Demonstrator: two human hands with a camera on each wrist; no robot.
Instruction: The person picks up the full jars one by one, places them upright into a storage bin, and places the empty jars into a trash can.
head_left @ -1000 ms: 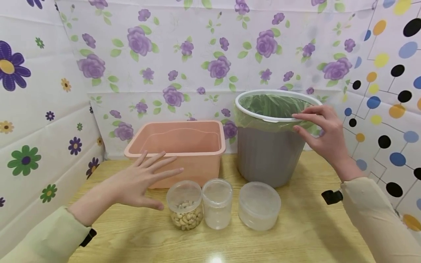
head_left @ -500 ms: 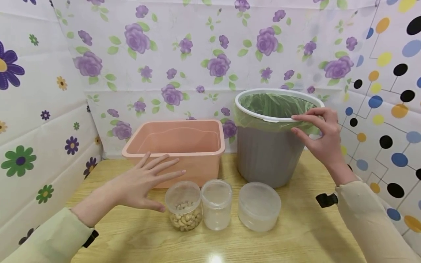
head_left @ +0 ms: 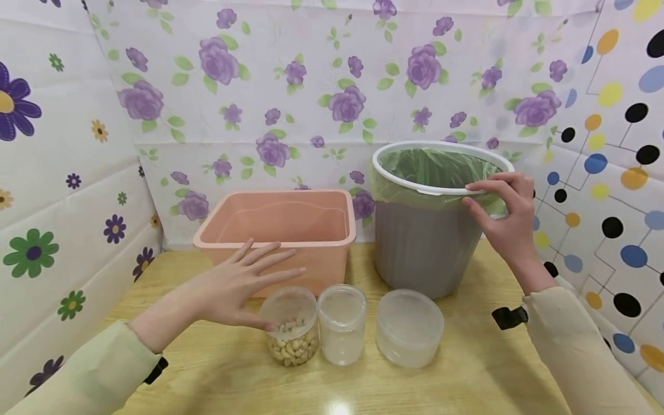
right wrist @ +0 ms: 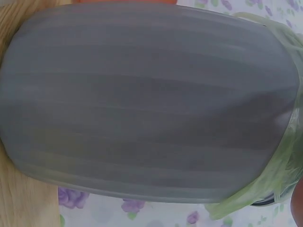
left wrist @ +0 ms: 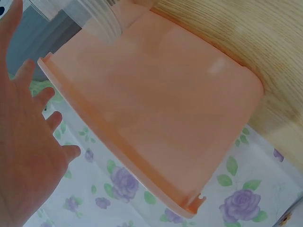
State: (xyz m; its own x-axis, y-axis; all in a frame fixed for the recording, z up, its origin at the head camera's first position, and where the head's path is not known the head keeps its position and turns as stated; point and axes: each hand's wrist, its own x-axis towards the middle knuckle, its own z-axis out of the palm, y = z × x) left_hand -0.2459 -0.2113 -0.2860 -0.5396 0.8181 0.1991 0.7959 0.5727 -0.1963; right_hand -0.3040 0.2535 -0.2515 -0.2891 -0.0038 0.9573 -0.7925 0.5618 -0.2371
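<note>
With spread fingers, my left hand point(head_left: 228, 291) hovers before the peach plastic basin point(head_left: 285, 268). Its thumb appears close to a clear jar of cashews point(head_left: 294, 340); whether they touch is unclear. My right hand point(head_left: 505, 216) is at the front right of a grey trash can point(head_left: 422, 248), pinching its white rim ring point(head_left: 430, 189), index finger on top and thumb just below. A pale green bag point(head_left: 441, 167) lines the can and folds over its outside. In the right wrist view only a bit of the hand point(right wrist: 298, 203) shows, beside the bag.
Beside the cashews stand a tall clear jar point(head_left: 342, 328) and a wide, low clear container point(head_left: 410, 331), both lidded. All rest on a wood-grain table point(head_left: 290, 392). Flowered cloth point(head_left: 290, 86) hangs behind, and a dotted cloth point(head_left: 612, 230) hangs at the right.
My left hand has drifted slightly right, its thumb now overlapping the cashew jar in view. The right hand stays at the rim. The containers have not moved.
</note>
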